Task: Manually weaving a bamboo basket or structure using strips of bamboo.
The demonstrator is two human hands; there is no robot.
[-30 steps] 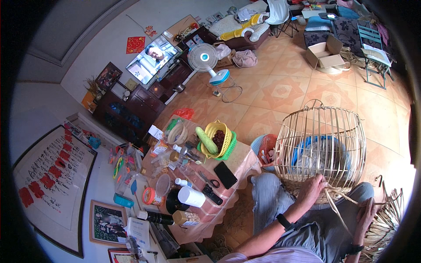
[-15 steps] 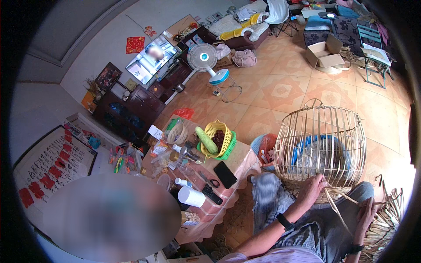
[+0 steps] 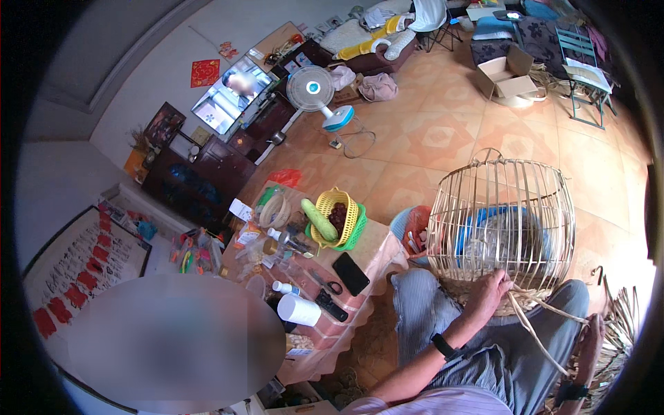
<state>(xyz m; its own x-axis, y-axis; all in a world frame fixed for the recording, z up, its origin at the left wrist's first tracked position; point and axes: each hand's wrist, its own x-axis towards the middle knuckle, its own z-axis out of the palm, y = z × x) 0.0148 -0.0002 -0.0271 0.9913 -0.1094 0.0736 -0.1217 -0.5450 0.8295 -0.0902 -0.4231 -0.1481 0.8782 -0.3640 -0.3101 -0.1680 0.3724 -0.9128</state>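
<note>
Two hands (image 3: 488, 293) | left (image 3: 490, 293) pinches two strands (image 3: 534, 330) at one basket (image 3: 508, 265) | right (image 3: 590, 339) — seemingly — one

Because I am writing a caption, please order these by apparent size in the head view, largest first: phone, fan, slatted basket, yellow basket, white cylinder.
1. Slatted basket
2. Fan
3. Yellow basket
Last: phone and white cylinder, which look alike in size, so I leave them unranked.

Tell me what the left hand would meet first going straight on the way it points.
The left hand would most likely meet the pale ribbed basket first, near its woven lower part; depth is unclear, so they may be touching.
</note>
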